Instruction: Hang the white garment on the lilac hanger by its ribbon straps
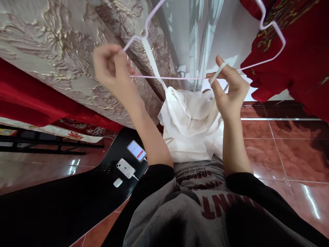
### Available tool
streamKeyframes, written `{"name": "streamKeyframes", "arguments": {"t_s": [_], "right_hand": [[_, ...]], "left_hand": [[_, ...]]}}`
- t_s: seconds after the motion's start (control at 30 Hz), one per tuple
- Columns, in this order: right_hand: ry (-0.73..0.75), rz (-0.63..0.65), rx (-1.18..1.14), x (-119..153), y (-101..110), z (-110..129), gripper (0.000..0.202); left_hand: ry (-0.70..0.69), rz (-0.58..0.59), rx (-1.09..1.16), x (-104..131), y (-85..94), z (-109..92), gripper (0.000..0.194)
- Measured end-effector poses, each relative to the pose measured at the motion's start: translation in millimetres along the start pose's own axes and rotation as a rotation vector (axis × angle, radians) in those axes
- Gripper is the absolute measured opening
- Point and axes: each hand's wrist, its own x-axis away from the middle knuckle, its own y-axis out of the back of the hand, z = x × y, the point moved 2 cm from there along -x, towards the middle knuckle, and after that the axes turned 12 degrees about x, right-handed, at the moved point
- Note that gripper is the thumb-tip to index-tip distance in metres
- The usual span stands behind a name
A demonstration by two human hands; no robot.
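Note:
A white garment (192, 127) with thin straps hangs in front of my body. One strap (153, 61) loops over the left notch of a pale pink hanger (174, 78). My left hand (111, 67), blurred by motion, is curled around the hanger's left end. My right hand (228, 85) pinches near the hanger's lower bar, with the other strap (218, 72) stretched across its thumb and index finger. The hanger's right shoulder rises behind that hand, and no strap lies on it.
Patterned beige fabric (64, 51) hangs at left, red fabric (298, 58) at right. A black bench (77, 195) at lower left holds two phones (125, 168) and a small white case (117, 182). The floor (269, 151) has red tiles.

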Motion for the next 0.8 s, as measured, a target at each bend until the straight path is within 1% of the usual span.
{"name": "streamKeyframes", "arguments": {"t_s": [0.03, 0.07, 0.13, 0.2, 0.3, 0.33, 0.37, 0.47, 0.5, 0.53, 0.57, 0.6, 0.67, 0.7, 0.73, 0.8], "right_hand": [[-0.001, 0.0, -0.002, 0.0, 0.2, -0.6, 0.039], [0.0, -0.001, -0.003, -0.1, 0.6, -1.6, 0.042], [0.01, 0.003, -0.011, -0.2, 1.3, -3.7, 0.047], [0.03, 0.02, -0.039, 0.4, 1.7, -5.8, 0.049], [0.078, 0.048, -0.069, 2.1, 3.9, -11.1, 0.051], [0.098, 0.022, -0.062, 2.3, 7.0, -14.4, 0.053], [0.12, -0.042, -0.047, 2.1, 12.1, -18.6, 0.055], [0.154, -0.328, 0.0, -1.6, 38.2, -34.4, 0.059], [0.154, -0.383, -0.001, -4.5, 48.6, -39.3, 0.059], [0.142, -0.385, -0.007, -8.8, 58.4, -43.5, 0.058], [0.123, -0.337, -0.01, -14.4, 67.1, -46.5, 0.056], [0.1, -0.262, -0.008, -21.2, 74.6, -48.5, 0.053], [0.057, -0.087, 0.023, -37.5, 85.2, -49.6, 0.046], [0.062, -0.024, 0.044, -46.4, 88.6, -48.9, 0.04], [0.085, 0.011, 0.066, -55.6, 91.1, -47.4, 0.033], [0.148, 0.035, 0.128, -73.0, 93.2, -43.1, 0.022]], "left_hand": [[-0.01, -0.115, 0.11, 10.6, 2.6, 6.1, 0.032], [0.051, -0.135, 0.181, 21.4, 2.1, 13.4, 0.026], [0.178, -0.121, 0.263, 41.3, -3.1, 26.5, 0.022], [0.279, -0.07, 0.256, 55.6, -11.7, 37.4, 0.02], [0.321, -0.031, 0.177, 63.5, -20.5, 48.7, 0.023], [0.314, -0.026, 0.164, 63.2, -21.1, 50.8, 0.025], [0.31, -0.021, 0.165, 62.1, -20.5, 52.1, 0.026], [0.309, 0.014, 0.221, 56.2, -15.2, 51.9, 0.024], [0.309, 0.029, 0.243, 54.4, -13.4, 51.1, 0.024], [0.309, 0.042, 0.262, 52.8, -12.0, 50.1, 0.026], [0.305, 0.046, 0.276, 51.6, -11.1, 49.2, 0.027], [0.305, 0.045, 0.285, 50.9, -10.7, 48.6, 0.028], [0.307, 0.031, 0.287, 50.4, -10.6, 48.2, 0.03], [0.309, 0.024, 0.281, 50.5, -10.5, 48.5, 0.03], [0.314, 0.022, 0.27, 50.7, -10.3, 49.2, 0.029], [0.324, 0.028, 0.24, 51.2, -8.9, 50.9, 0.024]]}}
